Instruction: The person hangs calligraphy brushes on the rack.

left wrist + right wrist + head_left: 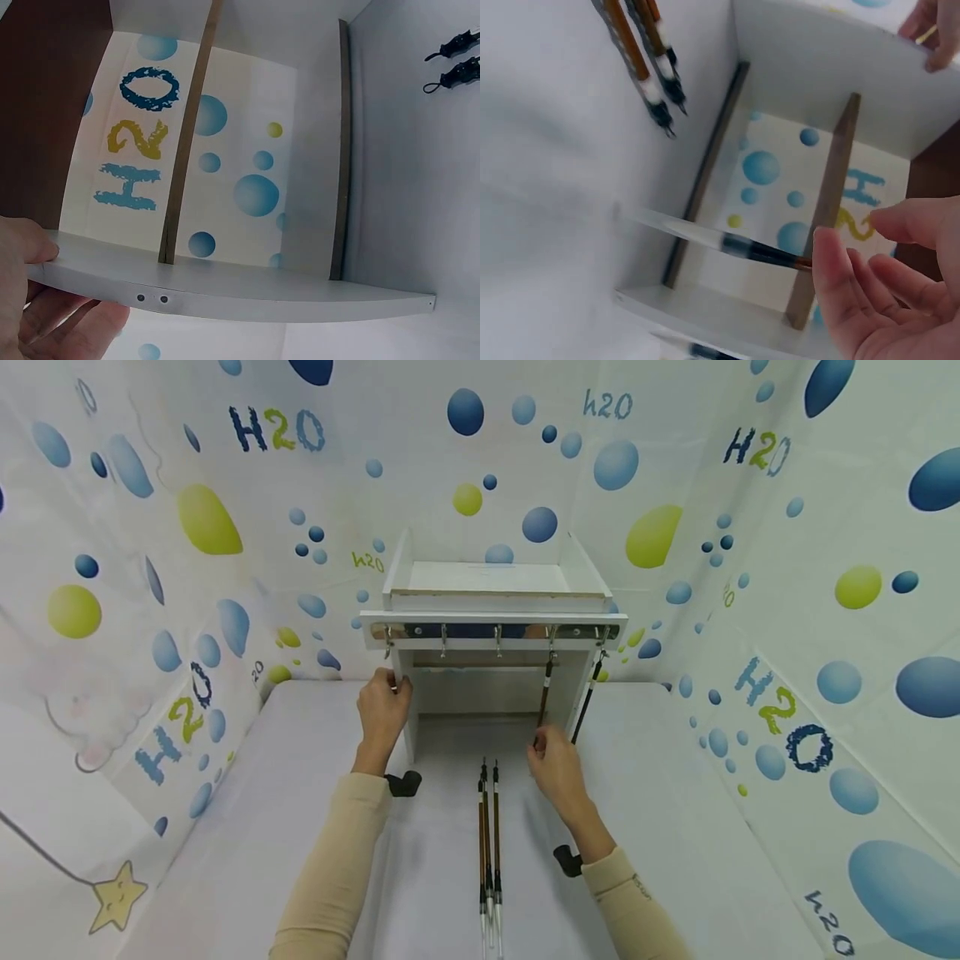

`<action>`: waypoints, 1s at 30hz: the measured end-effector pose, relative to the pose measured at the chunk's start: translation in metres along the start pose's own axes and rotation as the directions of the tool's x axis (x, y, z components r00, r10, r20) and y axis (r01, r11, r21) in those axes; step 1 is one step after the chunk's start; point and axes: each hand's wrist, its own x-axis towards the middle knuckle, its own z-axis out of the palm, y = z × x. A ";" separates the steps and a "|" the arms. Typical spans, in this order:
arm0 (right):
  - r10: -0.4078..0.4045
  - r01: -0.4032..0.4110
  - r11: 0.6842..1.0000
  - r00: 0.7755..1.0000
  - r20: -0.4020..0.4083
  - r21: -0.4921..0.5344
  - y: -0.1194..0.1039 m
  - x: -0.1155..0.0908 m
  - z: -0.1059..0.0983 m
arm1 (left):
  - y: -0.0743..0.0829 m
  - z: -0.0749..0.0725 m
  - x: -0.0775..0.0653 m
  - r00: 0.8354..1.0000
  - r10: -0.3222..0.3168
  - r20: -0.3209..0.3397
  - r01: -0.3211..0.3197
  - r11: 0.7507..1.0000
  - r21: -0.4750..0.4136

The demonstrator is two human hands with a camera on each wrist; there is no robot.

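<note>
My left hand [385,706] grips the side panel of a white wooden shelf [495,602], thumb on one face and fingers behind it, as the left wrist view shows. A brush [545,687] with a brown handle hangs bristles down from a hook on the shelf's front rail. Beside its lower part is my right hand [558,768]; in the right wrist view the thumb and fingers [832,270] are spread apart, the brush passing behind the index finger. Whether they touch cannot be told. A second, darker brush [588,697] hangs from the rightmost hook.
Three more brushes [489,835] lie side by side on the white table [442,860], in front of the shelf. Bare hooks [443,643] line the left and middle of the rail. Printed curtains [420,443] surround the table.
</note>
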 end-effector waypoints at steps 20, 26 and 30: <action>0.154 -0.182 0.982 0.926 0.344 0.052 0.012 -0.078 0.051 | 0.002 -0.004 -0.002 0.999 -0.007 0.032 0.007 1.000 0.008; 0.170 -0.195 0.981 0.904 0.393 0.024 0.009 -0.088 0.058 | 0.003 -0.006 -0.002 1.000 -0.012 0.027 0.012 1.000 0.009; 0.158 -0.177 0.984 0.905 0.396 0.012 0.010 -0.092 0.062 | 0.003 -0.004 -0.003 1.000 -0.012 0.022 0.011 1.000 0.014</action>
